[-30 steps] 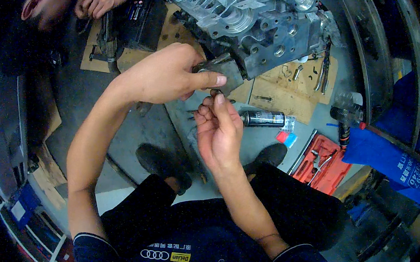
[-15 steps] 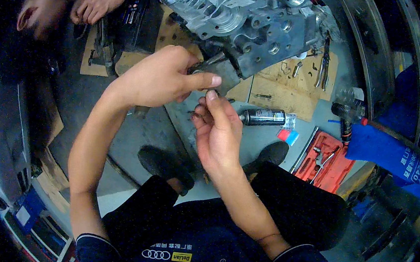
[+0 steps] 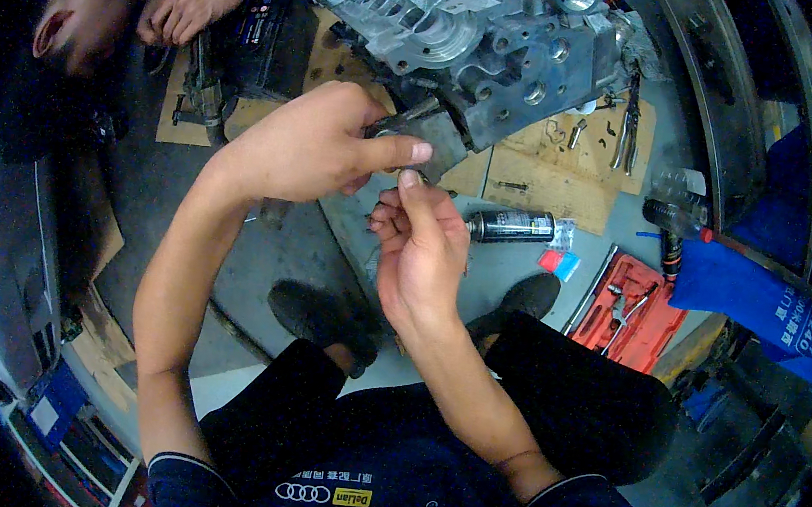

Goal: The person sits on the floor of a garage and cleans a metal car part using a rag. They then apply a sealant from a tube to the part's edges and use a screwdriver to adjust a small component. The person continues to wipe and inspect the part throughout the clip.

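your left hand (image 3: 314, 141) grips the block (image 3: 448, 143), likely to steady it; your right hand (image 3: 426, 241) seemingly pinches a piece (image 3: 421, 177).

Just above the right hand (image 3: 426, 241), the block (image 3: 447, 151) is dull grey; farther up, the engine part (image 3: 444, 44) is silver. To the hand's right, the can (image 3: 514, 227) is mostly black, the case (image 3: 649, 318) red, the cloth (image 3: 745, 295) blue with white print.

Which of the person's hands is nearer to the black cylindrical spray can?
Right. The right hand is just left of the spray can; the left hand is farther left and higher in view.
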The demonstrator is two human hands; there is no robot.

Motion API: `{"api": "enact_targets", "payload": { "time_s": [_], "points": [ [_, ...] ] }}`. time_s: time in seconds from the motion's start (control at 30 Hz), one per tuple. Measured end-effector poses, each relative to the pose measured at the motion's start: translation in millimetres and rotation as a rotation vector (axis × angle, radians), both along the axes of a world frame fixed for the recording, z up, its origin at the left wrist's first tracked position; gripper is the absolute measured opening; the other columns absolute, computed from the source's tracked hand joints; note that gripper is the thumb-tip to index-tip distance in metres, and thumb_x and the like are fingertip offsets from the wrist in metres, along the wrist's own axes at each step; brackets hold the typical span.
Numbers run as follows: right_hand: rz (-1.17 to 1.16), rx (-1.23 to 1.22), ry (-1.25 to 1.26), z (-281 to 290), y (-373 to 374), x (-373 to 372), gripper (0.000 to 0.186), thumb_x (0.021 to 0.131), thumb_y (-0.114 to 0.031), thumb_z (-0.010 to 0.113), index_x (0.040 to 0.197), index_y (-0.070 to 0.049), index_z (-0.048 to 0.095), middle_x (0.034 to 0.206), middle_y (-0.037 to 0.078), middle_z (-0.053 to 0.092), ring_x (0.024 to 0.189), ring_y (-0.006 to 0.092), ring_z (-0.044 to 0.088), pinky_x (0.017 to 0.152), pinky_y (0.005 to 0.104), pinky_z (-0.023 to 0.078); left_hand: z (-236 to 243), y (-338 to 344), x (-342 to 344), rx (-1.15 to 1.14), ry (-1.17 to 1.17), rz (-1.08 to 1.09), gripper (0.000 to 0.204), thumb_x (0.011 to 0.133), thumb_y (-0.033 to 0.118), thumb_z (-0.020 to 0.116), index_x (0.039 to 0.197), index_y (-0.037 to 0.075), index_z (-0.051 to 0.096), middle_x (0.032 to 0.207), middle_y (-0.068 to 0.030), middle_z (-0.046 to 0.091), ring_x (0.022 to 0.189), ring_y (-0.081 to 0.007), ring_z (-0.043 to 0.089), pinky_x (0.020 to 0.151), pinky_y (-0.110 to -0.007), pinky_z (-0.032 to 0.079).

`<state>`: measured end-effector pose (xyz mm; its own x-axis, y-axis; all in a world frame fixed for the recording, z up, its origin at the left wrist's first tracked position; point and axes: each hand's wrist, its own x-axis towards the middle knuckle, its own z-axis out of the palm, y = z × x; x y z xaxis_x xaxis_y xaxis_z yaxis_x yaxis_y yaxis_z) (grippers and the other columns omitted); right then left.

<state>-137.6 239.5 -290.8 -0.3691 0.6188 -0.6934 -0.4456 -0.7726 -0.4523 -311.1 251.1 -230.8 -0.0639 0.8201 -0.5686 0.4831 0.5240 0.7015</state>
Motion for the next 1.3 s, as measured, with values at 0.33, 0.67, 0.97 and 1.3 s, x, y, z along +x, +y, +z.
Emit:
{"api": "enact_targets", "payload": {
  "time_s": [0.33, 0.67, 0.97, 1.3],
  "points": [
    [0.005, 0.081, 0.046, -8, -2, 3, 0.017, 0.099, -0.017, 0.071, 0.092, -0.003, 0.064, 0.084, 0.010, 0.071, 0.069, 0.0177, 0.066, 0.063, 0.0302, 0.053, -4, 2, -5, -0.052, -0.013, -0.039, 0.042, 0.097, 0.043, 0.070, 0.092, 0.001, 0.068, 0.058, -0.0006, 0.056, 0.053, -0.0096, 0.054, 0.049, -0.030, 0.043],
    [0.007, 0.113, 0.027, -6, -2, 2, 0.016, 0.099, -0.016, 0.071, 0.094, -0.003, 0.065, 0.082, 0.011, 0.071, 0.068, 0.0187, 0.067, 0.063, 0.0301, 0.054, 2, 2, -4, 0.019, -0.012, -0.043, 0.045, 0.097, 0.046, 0.070, 0.090, 0.001, 0.068, 0.057, -0.0041, 0.057, 0.051, -0.0125, 0.055, 0.049, -0.033, 0.044],
    [-0.007, 0.079, 0.015, -10, -2, 2, 0.014, 0.096, -0.013, 0.073, 0.092, -0.004, 0.063, 0.081, 0.010, 0.071, 0.067, 0.0177, 0.066, 0.063, 0.0298, 0.054, -1, -1, -2, -0.006, -0.001, -0.027, 0.049, 0.097, 0.046, 0.070, 0.082, 0.000, 0.066, 0.057, -0.0048, 0.058, 0.052, -0.0135, 0.057, 0.050, -0.034, 0.045],
    [0.018, 0.028, 0.037, -11, 2, 5, 0.014, 0.095, -0.011, 0.074, 0.090, -0.005, 0.063, 0.082, 0.009, 0.070, 0.070, 0.0162, 0.066, 0.064, 0.0304, 0.054, -7, -2, -2, 0.023, -0.003, -0.029, 0.041, 0.098, 0.041, 0.069, 0.097, 0.000, 0.068, 0.060, -0.0038, 0.059, 0.053, -0.0121, 0.055, 0.051, -0.032, 0.045]
  ]
}}
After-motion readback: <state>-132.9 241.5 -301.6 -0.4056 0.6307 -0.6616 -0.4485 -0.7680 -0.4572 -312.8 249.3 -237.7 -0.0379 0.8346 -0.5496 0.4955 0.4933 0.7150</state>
